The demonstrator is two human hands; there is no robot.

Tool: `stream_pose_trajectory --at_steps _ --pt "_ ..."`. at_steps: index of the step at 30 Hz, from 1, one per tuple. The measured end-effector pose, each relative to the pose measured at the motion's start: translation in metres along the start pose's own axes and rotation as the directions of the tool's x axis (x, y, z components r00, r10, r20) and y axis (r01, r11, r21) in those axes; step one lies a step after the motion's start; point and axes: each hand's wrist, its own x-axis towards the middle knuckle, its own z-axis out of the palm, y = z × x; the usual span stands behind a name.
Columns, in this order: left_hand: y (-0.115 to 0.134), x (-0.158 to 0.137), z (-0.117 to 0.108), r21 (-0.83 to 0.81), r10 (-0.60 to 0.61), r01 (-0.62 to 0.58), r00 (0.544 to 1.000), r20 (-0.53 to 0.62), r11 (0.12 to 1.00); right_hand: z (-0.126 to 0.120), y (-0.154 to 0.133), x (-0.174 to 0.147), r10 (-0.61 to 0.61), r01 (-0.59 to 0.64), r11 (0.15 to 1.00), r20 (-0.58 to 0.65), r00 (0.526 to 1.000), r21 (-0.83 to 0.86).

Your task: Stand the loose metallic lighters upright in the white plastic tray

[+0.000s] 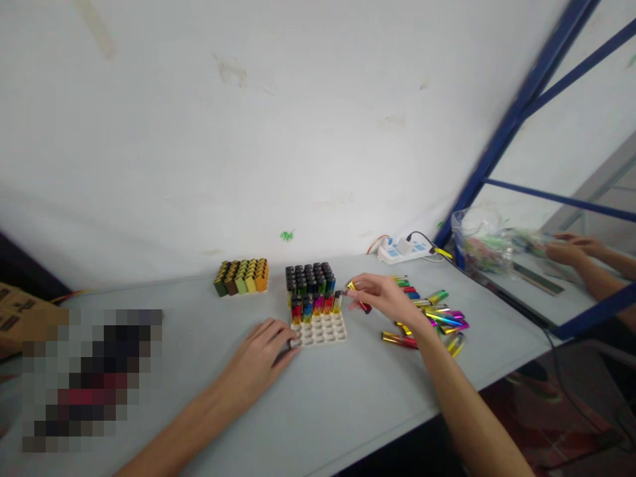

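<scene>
Right hand: fingers pinched closed on a red-and-gold lighter, which was tilted just right of the white perforated tray, apart from it. Left hand: thumb and fingers closed about the tray's near-left corner. Upright lighters occupied its far rows. Loose metallic lighters lay scattered on the tabletop, right of the tray.

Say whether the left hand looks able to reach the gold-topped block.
Likely yes: only tabletop shows between the left hand and the gold-topped block.
</scene>
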Motion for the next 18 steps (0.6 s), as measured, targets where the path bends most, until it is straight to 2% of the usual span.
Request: stream_pose_trajectory --at_steps 3,7,11,13,18 --pt "-0.002 -0.001 0.002 0.006 0.01 -0.01 1.0 -0.012 1.0 0.005 -0.01 -0.004 0.029 -0.031 0.999 0.115 0.993 0.016" --pt "-0.003 -0.001 0.004 0.014 0.015 -0.015 1.0 -0.012 1.0 0.008 -0.015 -0.005 -0.096 0.108 0.982 0.08 0.992 -0.152" --pt "-0.003 -0.001 0.004 0.012 0.007 -0.007 1.0 0.005 1.0 0.011 -0.021 -0.007 -0.133 0.159 0.971 0.149 0.98 -0.177" --pt "-0.003 -0.001 0.003 0.008 0.002 -0.002 1.0 0.008 1.0 0.014 -0.024 -0.008 -0.155 0.176 0.966 0.122 0.98 -0.189" --pt "0.001 0.001 0.0 0.0 -0.008 0.008 1.0 0.017 1.0 0.03 -0.021 -0.004 -0.213 0.197 0.946 -0.035 0.976 -0.256"
